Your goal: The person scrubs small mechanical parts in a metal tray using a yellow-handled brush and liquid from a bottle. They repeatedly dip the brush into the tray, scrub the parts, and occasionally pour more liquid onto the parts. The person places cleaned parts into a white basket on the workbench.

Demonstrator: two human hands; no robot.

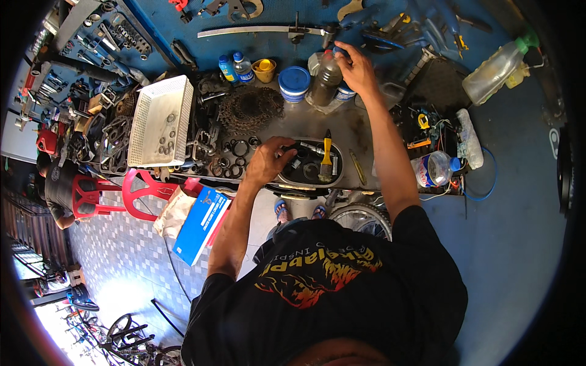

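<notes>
My right hand (356, 68) reaches to the back of the workbench, its fingers curled round the top of a clear plastic bottle (327, 82) holding dark liquid. The fingertips partly hide the bottle's cap. My left hand (270, 161) is over the left rim of an oval tub (337, 160), fingers apart and nothing in them. Inside the tub lie small dark metal parts in murky liquid. A yellow-handled paintbrush (327, 154) leans in it with the bristles down. Loose rings (239, 148) lie beside my left hand.
A white perforated basket (160, 122), greasy sprockets (250, 111), a blue-lidded tub (294, 82) and small bottles (243, 68) share the bench. At right stand a cut plastic bottle (434, 168) and wires. Red chairs (145, 188) and a blue box (200, 224) are left. Someone (58, 189) is at far left.
</notes>
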